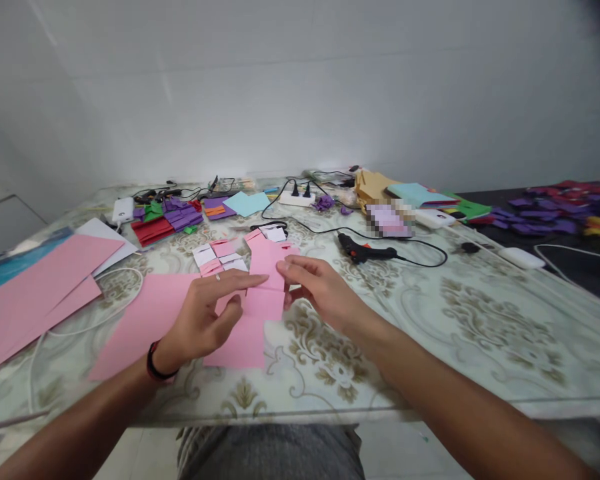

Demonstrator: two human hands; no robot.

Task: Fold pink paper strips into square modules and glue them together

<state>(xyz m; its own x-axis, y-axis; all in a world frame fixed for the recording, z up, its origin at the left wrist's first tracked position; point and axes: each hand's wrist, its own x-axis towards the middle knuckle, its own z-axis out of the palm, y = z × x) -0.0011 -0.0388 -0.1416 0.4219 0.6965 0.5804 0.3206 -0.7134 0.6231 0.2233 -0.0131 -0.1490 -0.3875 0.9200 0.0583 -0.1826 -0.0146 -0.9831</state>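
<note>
Pale wall panels [280, 100] are standing behind a table covered with a patterned cloth [500, 320], and I am looking down on it from afar through the head camera. Near the middle of the cloth, just in front of the white-and-pink folded pieces [213, 259], I am having the right hand [293, 283] pinch the right edge of a pink paper piece [264, 305], thumb above and fingers partly hidden behind. The left hand [207, 310] is gripping nothing that I can see; its index finger is reaching across the paper and touching it near a crosswise line. Larger pink sheets [153, 300] are lying to the left and nearer the body, partly beneath. To the right, a glue gun [363, 250] is resting on the cloth, apart from both hands.

I am judging this to be a folding or lining-up step. To my mind, the next move is calling for even edges and firm fingertip pressure along that line, with the pinch steadying the paper.
</note>
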